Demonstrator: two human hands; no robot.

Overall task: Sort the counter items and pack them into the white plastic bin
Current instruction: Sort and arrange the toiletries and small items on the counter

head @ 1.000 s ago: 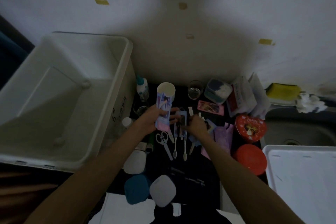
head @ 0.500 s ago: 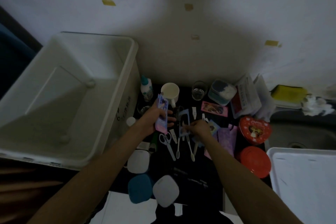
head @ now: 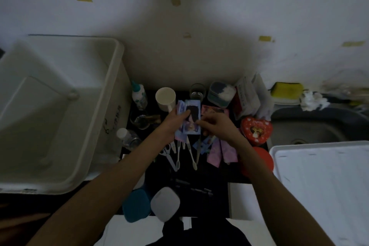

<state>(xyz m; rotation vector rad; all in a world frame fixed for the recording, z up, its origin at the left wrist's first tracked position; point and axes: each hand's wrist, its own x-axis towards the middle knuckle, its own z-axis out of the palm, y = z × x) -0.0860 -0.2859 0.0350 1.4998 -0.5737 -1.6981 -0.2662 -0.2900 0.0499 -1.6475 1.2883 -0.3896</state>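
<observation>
While the light is this dim, you can make out little of the print on the cards (head: 188, 120) you hold: a dark figure on pale blue and purple, nothing finer. Your left hand (head: 173, 124) covers their left edge, and your right hand (head: 216, 126) hides their lower right corner along with part of the pink card (head: 214, 110) lying behind. Your forearms cover much of the dark surface (head: 199, 177); a red lid (head: 263, 158) shows only in part past your right arm, and the tray (head: 323, 185) runs off the right edge.

The cards are a small fanned stack of tall rectangles, glossy, blue on top with a second edge peeking out at the left. Their long axis runs away from you toward the wall, leaning slightly left at the top. They are held above the middle of the surface, just in front of the cup (head: 165, 99) and over the toothbrushes (head: 185, 152).

Your left fingers are curled round the stack, thumb across its face. Your right fingers pinch its lower right part.

At the left, the bin (head: 111, 106) stands open and tilted, apart from the cards.
</observation>
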